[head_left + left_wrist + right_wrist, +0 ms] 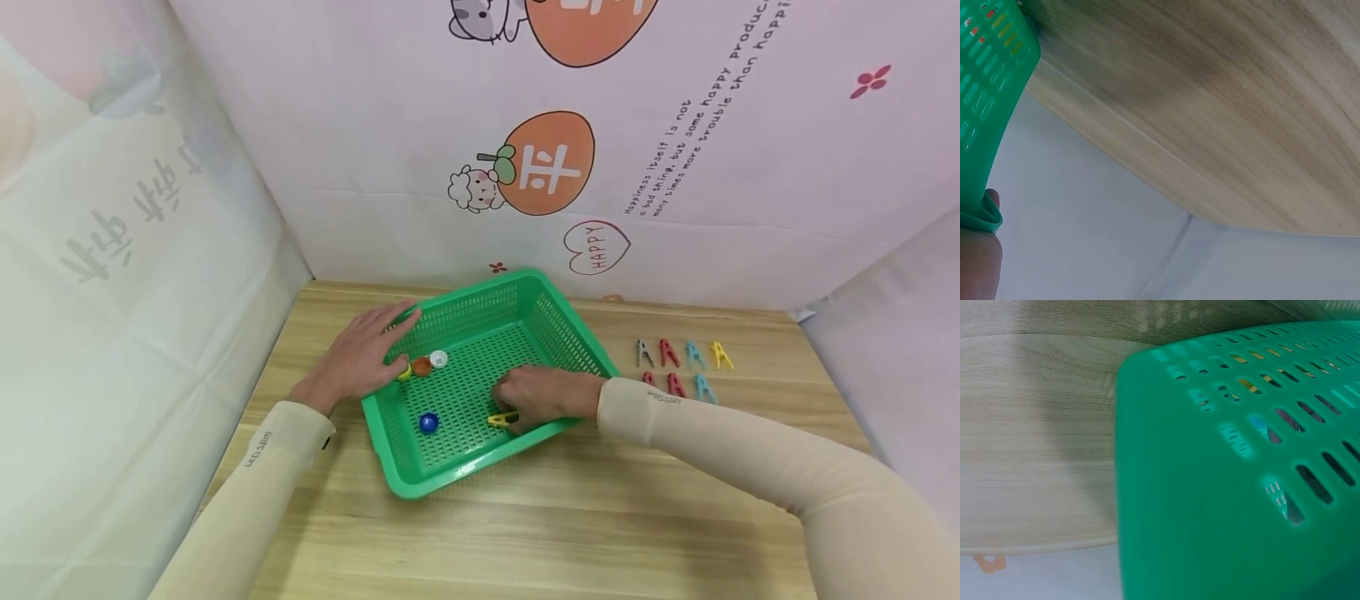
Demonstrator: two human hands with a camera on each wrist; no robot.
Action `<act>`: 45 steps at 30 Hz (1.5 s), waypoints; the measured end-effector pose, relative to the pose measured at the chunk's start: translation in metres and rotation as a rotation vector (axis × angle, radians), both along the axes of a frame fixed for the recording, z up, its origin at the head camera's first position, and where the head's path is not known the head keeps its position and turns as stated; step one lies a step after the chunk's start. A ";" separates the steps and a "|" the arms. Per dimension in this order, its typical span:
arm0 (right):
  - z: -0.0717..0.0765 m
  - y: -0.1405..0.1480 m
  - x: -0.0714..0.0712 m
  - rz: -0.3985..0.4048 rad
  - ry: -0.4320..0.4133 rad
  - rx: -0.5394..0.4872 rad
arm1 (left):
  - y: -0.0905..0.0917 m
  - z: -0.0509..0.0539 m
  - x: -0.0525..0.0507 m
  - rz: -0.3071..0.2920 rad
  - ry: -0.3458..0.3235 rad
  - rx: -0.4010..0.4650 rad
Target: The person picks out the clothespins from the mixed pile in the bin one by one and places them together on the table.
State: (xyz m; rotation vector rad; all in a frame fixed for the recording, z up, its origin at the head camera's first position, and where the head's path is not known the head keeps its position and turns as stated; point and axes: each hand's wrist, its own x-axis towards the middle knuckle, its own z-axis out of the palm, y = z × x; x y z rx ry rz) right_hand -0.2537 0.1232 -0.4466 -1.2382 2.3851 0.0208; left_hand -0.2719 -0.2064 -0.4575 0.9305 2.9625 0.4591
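A green plastic basket (465, 473) with slotted walls stands on the wooden table. My left hand (362, 354) holds its left rim, thumb on the inner side and fingers spread over the edge. Inside the basket, my right hand (536, 396) pinches a yellow clothespin (501, 419) close to the floor near the front wall. A blue bottle cap (428, 423) lies to the left of that clothespin. By the left thumb, a yellow cap (406, 373), an orange cap (422, 367) and a white cap (438, 359) form a row. The right wrist view shows mostly the basket's outer wall.
Right of the basket, several clothespins lie in two rows, among them a grey one (644, 353), a red one (669, 352), a blue one (705, 389) and a yellow one (722, 356). A printed cloth wall (390, 167) rises behind the wooden table (570, 525).
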 end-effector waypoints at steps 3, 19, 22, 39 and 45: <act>0.000 0.002 0.000 0.005 0.013 -0.017 | 0.000 0.000 0.000 -0.003 0.004 -0.005; 0.032 0.020 -0.010 -0.078 0.040 -0.158 | 0.000 0.004 0.000 -0.002 0.014 -0.009; 0.039 0.025 -0.010 -0.099 0.049 -0.190 | 0.001 0.005 0.000 -0.003 0.012 -0.007; 0.068 0.080 -0.005 -0.221 0.089 -0.331 | 0.001 0.004 0.002 0.004 0.003 -0.016; 0.072 0.108 -0.003 -0.333 0.098 -0.350 | 0.001 0.002 0.003 0.002 0.006 -0.010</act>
